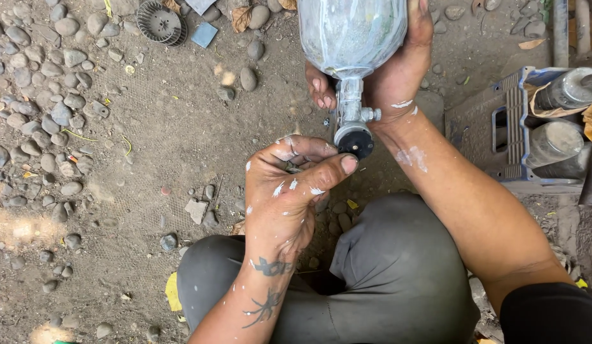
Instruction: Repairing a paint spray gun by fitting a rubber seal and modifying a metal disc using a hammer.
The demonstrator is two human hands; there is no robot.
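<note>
Crouched knees in grey trousers (398, 280) at btm of view, w/ both forearms reaching fwd over them. Left hand (289, 191), paint-flecked, curled shut just below the black round cap (354, 141) of a spray-gun cup assembly; thumb stretched toward the cap, fingers pinched round something small and dark, prob. a tool or fitting, but can't tell which from this angle. Right hand (388, 70) wrapped closed round the neck of the translucent plastic cup (352, 28), held inverted above the ground w/ metal valve stem (351, 105) pointing down toward the body.

Risks, judged from here:
- Cup held by one hand only, high up near the neck; any hard twist at the cap could turn the whole piece in the palm or slip it, esp. w/ paint on skin.
- Drop onto pebbly dirt (149, 146) could crack the cup or foul the threads w/ grit.
- Small part in left fingers easily lost among stones if let go.
- Side knob on the stem close to right-hand fingertips: pinch risk if the stem spins.

Blue crate (509, 127) w/ dusty bottles at right, fan wheel (161, 22) top left, both well apart from the work.
</note>
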